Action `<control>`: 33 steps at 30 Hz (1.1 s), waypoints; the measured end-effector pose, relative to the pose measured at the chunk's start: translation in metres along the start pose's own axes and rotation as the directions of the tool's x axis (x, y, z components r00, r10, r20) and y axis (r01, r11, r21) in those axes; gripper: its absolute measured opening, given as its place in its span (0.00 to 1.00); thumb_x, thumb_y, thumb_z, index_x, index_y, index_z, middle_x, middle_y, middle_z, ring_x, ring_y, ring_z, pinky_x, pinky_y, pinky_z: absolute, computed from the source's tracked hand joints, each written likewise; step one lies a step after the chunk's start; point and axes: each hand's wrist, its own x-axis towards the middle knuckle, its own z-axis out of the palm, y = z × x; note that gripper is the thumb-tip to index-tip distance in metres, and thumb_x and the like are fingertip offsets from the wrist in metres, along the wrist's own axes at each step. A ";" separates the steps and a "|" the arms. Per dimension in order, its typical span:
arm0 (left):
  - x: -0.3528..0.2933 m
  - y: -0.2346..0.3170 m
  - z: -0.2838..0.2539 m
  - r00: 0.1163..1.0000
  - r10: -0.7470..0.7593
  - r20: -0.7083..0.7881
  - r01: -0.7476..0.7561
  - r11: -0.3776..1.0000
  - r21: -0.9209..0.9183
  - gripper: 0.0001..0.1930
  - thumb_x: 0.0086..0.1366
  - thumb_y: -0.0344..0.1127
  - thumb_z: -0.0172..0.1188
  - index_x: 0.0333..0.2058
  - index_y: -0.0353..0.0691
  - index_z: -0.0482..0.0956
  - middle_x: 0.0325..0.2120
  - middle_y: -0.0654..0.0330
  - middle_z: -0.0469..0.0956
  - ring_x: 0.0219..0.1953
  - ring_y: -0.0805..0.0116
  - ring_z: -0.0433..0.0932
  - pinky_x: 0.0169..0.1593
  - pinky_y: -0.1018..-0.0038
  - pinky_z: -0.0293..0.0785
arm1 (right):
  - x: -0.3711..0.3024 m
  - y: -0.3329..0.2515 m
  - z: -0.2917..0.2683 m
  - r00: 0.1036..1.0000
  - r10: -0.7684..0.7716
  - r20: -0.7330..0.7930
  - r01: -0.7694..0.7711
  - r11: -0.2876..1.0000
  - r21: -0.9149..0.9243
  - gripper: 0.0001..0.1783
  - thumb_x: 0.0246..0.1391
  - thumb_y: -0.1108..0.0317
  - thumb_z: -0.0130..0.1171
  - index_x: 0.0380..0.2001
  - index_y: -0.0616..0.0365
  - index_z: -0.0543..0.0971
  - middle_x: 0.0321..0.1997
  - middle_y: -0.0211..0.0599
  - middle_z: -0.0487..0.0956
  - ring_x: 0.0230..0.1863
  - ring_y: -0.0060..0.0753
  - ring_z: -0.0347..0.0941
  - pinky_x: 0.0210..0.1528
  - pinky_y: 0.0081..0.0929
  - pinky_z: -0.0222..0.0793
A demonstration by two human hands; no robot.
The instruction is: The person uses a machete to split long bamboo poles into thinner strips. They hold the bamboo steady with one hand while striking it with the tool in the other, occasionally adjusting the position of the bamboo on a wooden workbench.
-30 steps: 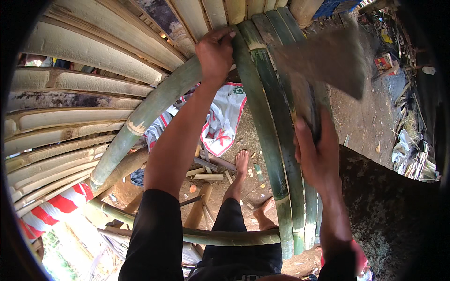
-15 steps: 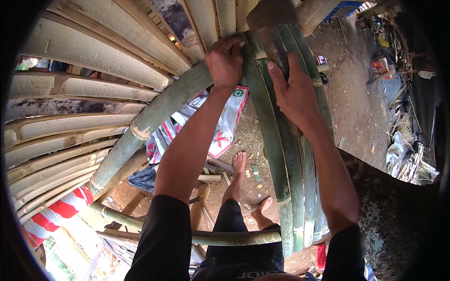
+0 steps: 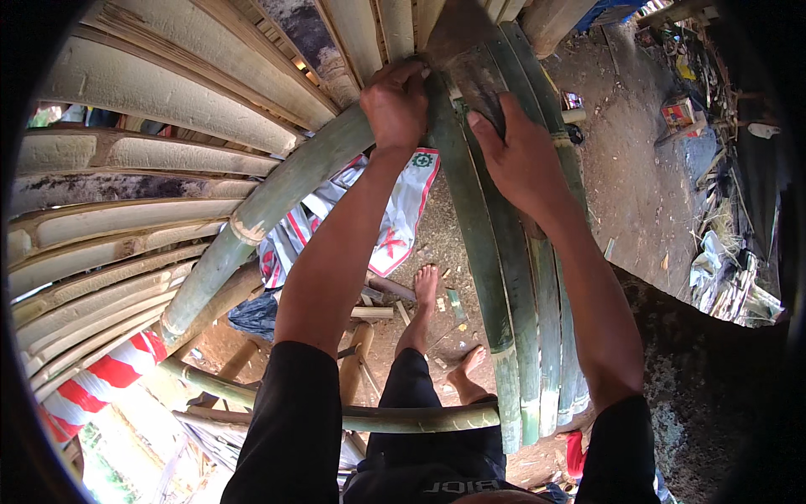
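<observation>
My right hand (image 3: 516, 155) is wrapped round the handle of a machete (image 3: 463, 42), whose wide dark blade points away from me over the far ends of the green bamboo strips (image 3: 512, 286). Those split strips lie side by side, running lengthwise toward me. My left hand (image 3: 396, 105) is closed at the far end of the thick green bamboo pole (image 3: 294, 181), close beside the blade. Its fingertips are pressed together against the bamboo; what they pinch, if anything, is hidden.
Pale bamboo slats (image 3: 168, 84) fan out at the left. A curved bamboo rail (image 3: 420, 418) crosses before my legs. A white and red printed sack (image 3: 403, 218) hangs beneath the pole. A dark mass (image 3: 680, 361) stands at the right. Scraps litter the dirt floor (image 3: 621, 168).
The machete and my right hand have shifted slightly left, bringing the blade closer to my left hand. My left hand stays closed at the pole's end. The whole view has shifted slightly.
</observation>
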 end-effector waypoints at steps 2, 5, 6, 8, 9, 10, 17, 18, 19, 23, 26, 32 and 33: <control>-0.003 -0.003 -0.007 0.999 0.015 0.040 -0.016 0.999 0.035 0.10 0.54 0.27 0.62 0.37 0.37 0.83 0.36 0.49 0.82 0.35 0.52 0.82 0.41 0.65 0.77 | -0.014 -0.012 -0.013 0.988 0.143 0.059 -0.151 0.979 0.140 0.22 0.63 0.52 0.53 0.45 0.62 0.68 0.28 0.61 0.78 0.34 0.67 0.76 0.33 0.52 0.70; -0.035 0.037 -0.034 0.972 -0.232 0.030 0.234 0.970 -0.066 0.19 0.57 0.32 0.65 0.47 0.34 0.78 0.42 0.45 0.79 0.40 0.55 0.81 0.43 0.66 0.76 | -0.026 -0.002 -0.025 0.995 0.101 0.025 -0.104 0.969 0.226 0.22 0.62 0.52 0.54 0.45 0.61 0.68 0.29 0.60 0.78 0.35 0.66 0.76 0.33 0.49 0.70; -0.055 0.047 -0.041 0.912 -0.388 0.136 0.404 0.905 -0.131 0.22 0.58 0.36 0.66 0.49 0.31 0.74 0.44 0.45 0.78 0.42 0.56 0.80 0.44 0.66 0.75 | -0.026 0.003 -0.029 0.996 0.084 0.013 -0.085 0.965 0.248 0.21 0.63 0.53 0.54 0.45 0.61 0.68 0.30 0.59 0.78 0.35 0.65 0.76 0.33 0.48 0.70; -0.087 0.059 -0.045 0.698 -0.594 0.400 0.708 0.656 -0.263 0.20 0.59 0.37 0.66 0.46 0.31 0.75 0.40 0.53 0.77 0.38 0.65 0.77 0.42 0.71 0.71 | -0.025 0.006 -0.029 0.999 0.038 0.020 -0.042 0.964 0.261 0.20 0.63 0.53 0.54 0.44 0.60 0.68 0.29 0.59 0.78 0.35 0.64 0.76 0.32 0.47 0.70; -0.098 0.065 -0.043 0.549 -0.638 0.540 0.833 0.470 -0.292 0.13 0.59 0.35 0.66 0.40 0.34 0.78 0.34 0.61 0.78 0.32 0.72 0.75 0.38 0.75 0.69 | -0.024 0.007 -0.027 1.000 0.018 0.024 -0.023 0.966 0.258 0.20 0.63 0.53 0.54 0.44 0.60 0.67 0.29 0.58 0.78 0.34 0.64 0.76 0.32 0.47 0.70; -0.100 0.068 -0.042 0.512 -0.640 0.573 0.859 0.402 -0.318 0.13 0.59 0.34 0.65 0.40 0.33 0.79 0.33 0.61 0.79 0.32 0.72 0.75 0.38 0.75 0.69 | -0.020 0.010 -0.025 1.000 0.004 0.028 -0.010 0.974 0.224 0.20 0.63 0.53 0.54 0.44 0.60 0.67 0.28 0.58 0.77 0.34 0.64 0.76 0.31 0.46 0.70; -0.105 0.066 -0.035 0.426 -0.673 0.604 0.904 0.285 -0.320 0.10 0.60 0.29 0.62 0.39 0.31 0.79 0.30 0.61 0.80 0.30 0.73 0.76 0.36 0.74 0.71 | 0.007 0.014 -0.005 0.982 -0.187 -0.029 0.188 0.980 0.071 0.20 0.62 0.53 0.54 0.43 0.59 0.67 0.21 0.54 0.76 0.27 0.66 0.75 0.25 0.50 0.68; -0.106 0.066 -0.034 0.423 -0.675 0.604 0.904 0.275 -0.326 0.10 0.60 0.29 0.62 0.39 0.30 0.79 0.30 0.60 0.80 0.30 0.73 0.77 0.36 0.74 0.71 | 0.013 0.021 -0.002 0.979 -0.201 -0.015 0.201 0.979 0.020 0.20 0.62 0.53 0.54 0.43 0.59 0.67 0.21 0.55 0.76 0.27 0.66 0.75 0.26 0.50 0.68; -0.105 0.067 -0.035 0.421 -0.678 0.603 0.905 0.266 -0.332 0.10 0.60 0.29 0.62 0.39 0.30 0.79 0.30 0.60 0.80 0.30 0.72 0.77 0.37 0.73 0.71 | 0.020 0.024 0.000 0.976 -0.216 -0.001 0.216 0.976 -0.030 0.20 0.62 0.53 0.54 0.43 0.60 0.67 0.21 0.55 0.76 0.27 0.66 0.75 0.26 0.50 0.68; -0.106 0.070 -0.037 0.441 -0.690 0.574 0.895 0.289 -0.340 0.10 0.60 0.29 0.62 0.39 0.30 0.79 0.30 0.60 0.81 0.30 0.72 0.77 0.37 0.74 0.71 | 0.014 0.012 -0.012 0.995 -0.099 0.022 0.095 0.988 0.118 0.20 0.62 0.53 0.54 0.43 0.60 0.67 0.22 0.57 0.77 0.30 0.66 0.75 0.27 0.51 0.70; -0.106 0.069 -0.037 0.429 -0.683 0.590 0.903 0.301 -0.308 0.10 0.59 0.29 0.62 0.39 0.30 0.80 0.30 0.60 0.81 0.30 0.73 0.76 0.37 0.74 0.71 | 0.006 0.016 -0.002 0.988 -0.137 -0.066 0.144 0.983 0.113 0.21 0.63 0.53 0.53 0.45 0.61 0.68 0.23 0.59 0.77 0.31 0.66 0.76 0.29 0.53 0.70; -0.109 0.062 -0.035 0.427 -0.690 0.584 0.903 0.294 -0.312 0.10 0.60 0.29 0.62 0.39 0.30 0.80 0.30 0.60 0.80 0.30 0.74 0.76 0.37 0.75 0.71 | 0.013 0.011 -0.009 0.989 -0.144 -0.030 0.147 0.980 0.133 0.22 0.62 0.53 0.53 0.47 0.61 0.67 0.26 0.61 0.78 0.32 0.68 0.75 0.30 0.54 0.70; -0.109 0.063 -0.035 0.436 -0.692 0.575 0.899 0.302 -0.318 0.10 0.60 0.29 0.62 0.39 0.30 0.80 0.30 0.60 0.81 0.30 0.74 0.76 0.37 0.75 0.71 | 0.010 0.010 -0.005 0.987 -0.147 -0.061 0.154 0.981 0.117 0.22 0.62 0.53 0.53 0.46 0.61 0.67 0.26 0.61 0.78 0.33 0.68 0.75 0.31 0.54 0.70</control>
